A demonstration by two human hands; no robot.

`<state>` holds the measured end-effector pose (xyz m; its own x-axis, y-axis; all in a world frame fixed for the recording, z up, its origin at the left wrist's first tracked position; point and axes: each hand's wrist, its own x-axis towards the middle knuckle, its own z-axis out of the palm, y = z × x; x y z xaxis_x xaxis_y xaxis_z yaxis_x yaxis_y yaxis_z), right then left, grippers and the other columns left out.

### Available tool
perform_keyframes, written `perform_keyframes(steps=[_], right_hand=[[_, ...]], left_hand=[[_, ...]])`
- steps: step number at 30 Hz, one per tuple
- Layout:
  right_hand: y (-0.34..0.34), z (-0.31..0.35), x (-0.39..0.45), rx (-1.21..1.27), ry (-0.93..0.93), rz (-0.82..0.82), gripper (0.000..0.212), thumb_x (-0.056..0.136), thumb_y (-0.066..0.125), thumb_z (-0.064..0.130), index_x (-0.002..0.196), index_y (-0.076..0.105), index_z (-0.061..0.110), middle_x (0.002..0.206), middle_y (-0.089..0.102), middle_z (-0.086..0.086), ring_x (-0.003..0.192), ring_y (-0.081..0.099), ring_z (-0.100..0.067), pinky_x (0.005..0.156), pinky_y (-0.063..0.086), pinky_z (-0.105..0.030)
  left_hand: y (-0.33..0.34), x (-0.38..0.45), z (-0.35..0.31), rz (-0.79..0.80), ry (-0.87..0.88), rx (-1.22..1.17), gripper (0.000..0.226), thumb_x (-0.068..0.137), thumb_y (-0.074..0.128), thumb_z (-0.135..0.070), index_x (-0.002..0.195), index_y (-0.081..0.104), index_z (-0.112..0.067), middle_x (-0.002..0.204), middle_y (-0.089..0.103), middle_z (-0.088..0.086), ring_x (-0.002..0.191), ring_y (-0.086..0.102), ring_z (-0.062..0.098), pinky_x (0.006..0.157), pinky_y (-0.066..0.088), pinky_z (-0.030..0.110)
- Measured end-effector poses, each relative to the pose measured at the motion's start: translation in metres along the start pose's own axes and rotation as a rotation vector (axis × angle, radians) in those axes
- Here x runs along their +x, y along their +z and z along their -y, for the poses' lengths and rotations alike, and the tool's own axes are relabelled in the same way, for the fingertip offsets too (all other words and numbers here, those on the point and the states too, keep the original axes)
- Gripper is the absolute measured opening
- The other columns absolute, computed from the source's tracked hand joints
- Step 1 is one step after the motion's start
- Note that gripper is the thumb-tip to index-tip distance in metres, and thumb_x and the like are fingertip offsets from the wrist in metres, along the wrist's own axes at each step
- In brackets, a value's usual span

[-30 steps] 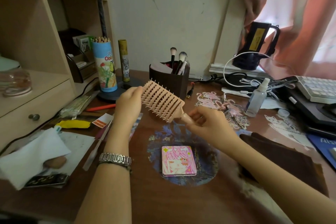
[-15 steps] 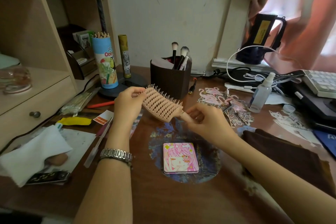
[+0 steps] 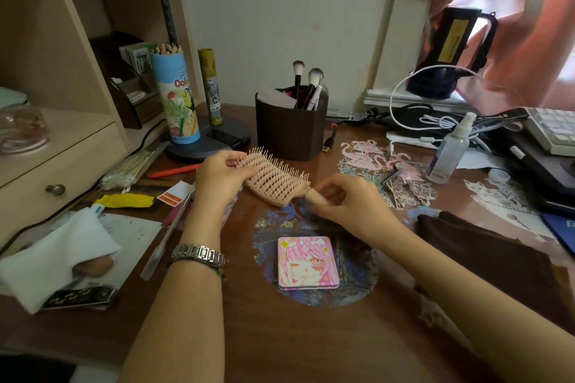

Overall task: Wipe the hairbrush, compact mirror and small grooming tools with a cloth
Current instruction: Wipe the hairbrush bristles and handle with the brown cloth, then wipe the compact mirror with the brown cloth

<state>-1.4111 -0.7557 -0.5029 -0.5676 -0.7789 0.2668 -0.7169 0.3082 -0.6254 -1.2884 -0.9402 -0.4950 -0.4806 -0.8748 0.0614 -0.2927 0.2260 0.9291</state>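
A pale pink vented hairbrush (image 3: 275, 185) is held just above the desk, bristles up. My left hand (image 3: 219, 179) pinches the far end of its head. My right hand (image 3: 345, 202) grips its handle. A square pink compact mirror (image 3: 307, 262) with a cartoon face lies closed on the desk below the brush. A white cloth (image 3: 56, 253) lies crumpled at the left, over a nail clipper (image 3: 79, 297). A dark brown cloth (image 3: 485, 255) lies at the right. Tweezers (image 3: 392, 181) rest on the flamingo sticker.
A brown holder (image 3: 291, 130) with makeup brushes stands behind the brush. A pencil tube (image 3: 177, 96) and lamp base (image 3: 214, 141) stand at the back left by the shelf unit. A spray bottle (image 3: 449, 151), cables and keyboard (image 3: 553, 130) crowd the right.
Both hands have lowered the hairbrush toward the desk and tipped it so its bristles point more upward.
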Motion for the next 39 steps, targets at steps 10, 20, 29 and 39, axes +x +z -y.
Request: perform_keyframes(steps=[10, 20, 29, 39], right_hand=[[-0.043, 0.002, -0.009, -0.284, 0.012, 0.167, 0.031, 0.083, 0.063, 0.047, 0.103, 0.065, 0.024, 0.091, 0.066, 0.008, 0.081, 0.063, -0.011, 0.072, 0.056, -0.035], [-0.114, -0.030, -0.072, -0.516, -0.127, 0.091, 0.022, 0.082, 0.062, 0.043, 0.098, 0.066, 0.029, 0.089, 0.061, 0.013, 0.083, 0.059, -0.009, 0.071, 0.054, -0.035], [-0.127, -0.045, -0.121, -0.462, -0.115, 0.117, 0.034, 0.077, 0.052, 0.056, 0.099, 0.068, 0.035, 0.097, 0.062, 0.018, 0.085, 0.053, 0.000, 0.074, 0.051, -0.024], [-0.130, -0.060, -0.155, -0.372, -0.127, 0.133, 0.037, 0.074, 0.061, 0.058, 0.102, 0.067, 0.035, 0.099, 0.059, 0.020, 0.093, 0.055, 0.001, 0.082, 0.051, -0.028]], left_hand=[[-0.008, -0.009, -0.013, -0.099, 0.083, -0.077, 0.027, 0.086, 0.065, -0.025, 0.113, 0.065, -0.020, 0.106, 0.065, -0.004, 0.089, 0.059, 0.003, 0.060, 0.040, 0.015], [-0.006, -0.059, -0.062, 0.332, 0.522, 0.062, 0.015, 0.081, 0.070, -0.032, 0.096, 0.069, -0.037, 0.096, 0.070, -0.014, 0.095, 0.063, 0.001, 0.087, 0.050, 0.031], [-0.019, -0.109, -0.026, 0.625, 0.412, 0.376, 0.057, 0.053, 0.078, -0.056, 0.107, 0.061, -0.049, 0.112, 0.054, -0.041, 0.105, 0.049, -0.020, 0.086, 0.043, 0.015], [-0.008, -0.110, -0.009, 0.682, 0.441, 0.550, 0.062, 0.060, 0.083, -0.048, 0.114, 0.052, -0.049, 0.119, 0.047, -0.035, 0.109, 0.039, -0.023, 0.082, 0.041, 0.014]])
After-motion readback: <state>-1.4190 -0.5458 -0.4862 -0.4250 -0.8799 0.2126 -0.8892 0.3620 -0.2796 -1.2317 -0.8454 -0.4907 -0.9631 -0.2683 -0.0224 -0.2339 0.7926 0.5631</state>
